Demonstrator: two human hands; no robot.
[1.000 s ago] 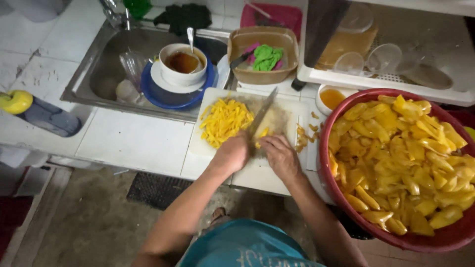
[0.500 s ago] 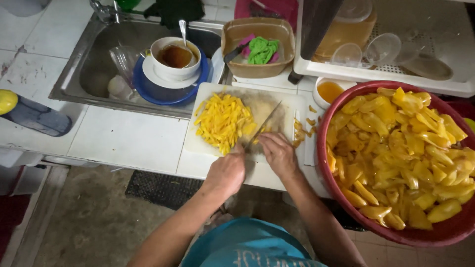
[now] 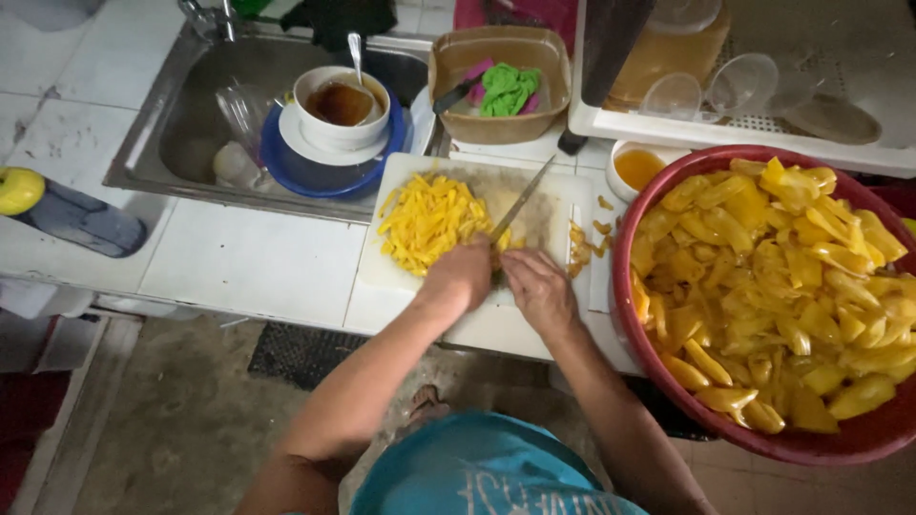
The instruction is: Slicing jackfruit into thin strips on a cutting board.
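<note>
A white cutting board [image 3: 534, 329] lies on the tiled counter, with a pile of yellow fruit strips [image 3: 429, 219] on its left half. My right hand [image 3: 542, 291] grips the dark handle of a knife [image 3: 520, 202], whose blade slants up to the right across the board. My left hand [image 3: 458, 278] sits just left of the blade, fingers curled down onto fruit at the pile's near edge. What lies under its fingers is hidden. A big red basin [image 3: 658, 367] full of yellow fruit pieces [image 3: 782, 277] stands right of the board.
A steel sink [image 3: 167, 133] at the back left holds a blue plate, a white bowl of brown liquid [image 3: 341, 103] with a spoon, and a glass. Behind the board are a brown tub with green cloth [image 3: 501, 86], a small cup [image 3: 637, 167] and a white dish rack [image 3: 754, 124]. A yellow-capped bottle [image 3: 57, 210] lies left.
Both hands have drawn back toward the near edge of the board, and the knife has come with them. The fruit pile has spread wider on the left.
</note>
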